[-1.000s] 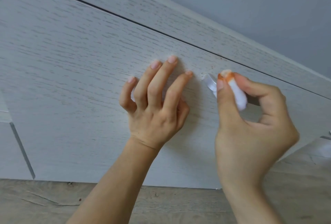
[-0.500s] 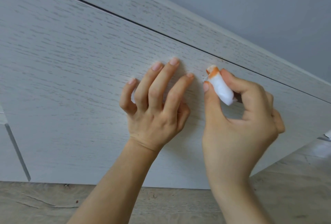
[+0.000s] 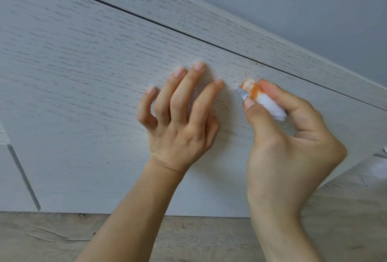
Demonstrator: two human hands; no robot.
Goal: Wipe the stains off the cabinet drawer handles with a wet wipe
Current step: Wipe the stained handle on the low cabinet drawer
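Note:
The drawer front (image 3: 88, 85) is pale wood-grain board. My left hand (image 3: 180, 119) lies on it with spread fingers, fingertips touching the board, covering most of the pale handle; a white bit of the handle (image 3: 152, 109) shows between the little and ring fingers. My right hand (image 3: 289, 146) pinches a folded white wet wipe (image 3: 266, 102) between thumb and fingers. The wipe's orange-stained tip presses on the handle's right end (image 3: 241, 94). A few small dark specks (image 3: 246, 74) mark the board just above that tip.
A dark gap (image 3: 146, 18) separates this drawer from the panel above. A grey wall (image 3: 303, 6) fills the upper right. Wood-look floor (image 3: 52, 238) runs along the bottom. A neighbouring panel (image 3: 12, 178) stands at the left, and something white (image 3: 380, 169) lies at the right edge.
My right hand has carried the wipe to the left onto the handle's right end, which showed bare a second ago. My left hand has stayed where it was.

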